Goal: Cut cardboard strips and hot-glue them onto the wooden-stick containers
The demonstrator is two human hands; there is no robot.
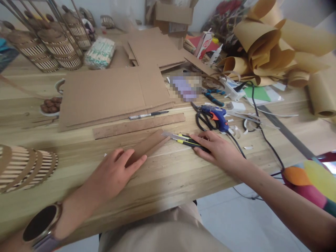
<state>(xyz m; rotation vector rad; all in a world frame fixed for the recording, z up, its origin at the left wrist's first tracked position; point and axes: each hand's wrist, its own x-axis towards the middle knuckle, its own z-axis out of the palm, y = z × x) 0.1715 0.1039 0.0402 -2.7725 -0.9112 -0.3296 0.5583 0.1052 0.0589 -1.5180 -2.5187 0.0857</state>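
A narrow cardboard strip (151, 142), folded lengthwise or doubled, lies on the wooden table in front of me. My left hand (115, 171) rests on its near left end, fingers pressed on the cardboard. In my right hand (215, 147) is a yellow and black utility knife (186, 140), its blade out. The blade tip touches or sits just over the strip's far right end. Beyond lie another flat cardboard strip (141, 125) and a pen (148, 115), beside a large cardboard sheet (110, 94).
A blue glue gun (216, 115), black scissors (202, 120) and pliers (214, 97) lie right of centre, with a black cord (254, 101). Brown paper rolls (265, 38) fill the back right. Striped woven-looking pieces (26, 168) stand left; a bowl of nuts (51, 105) is behind.
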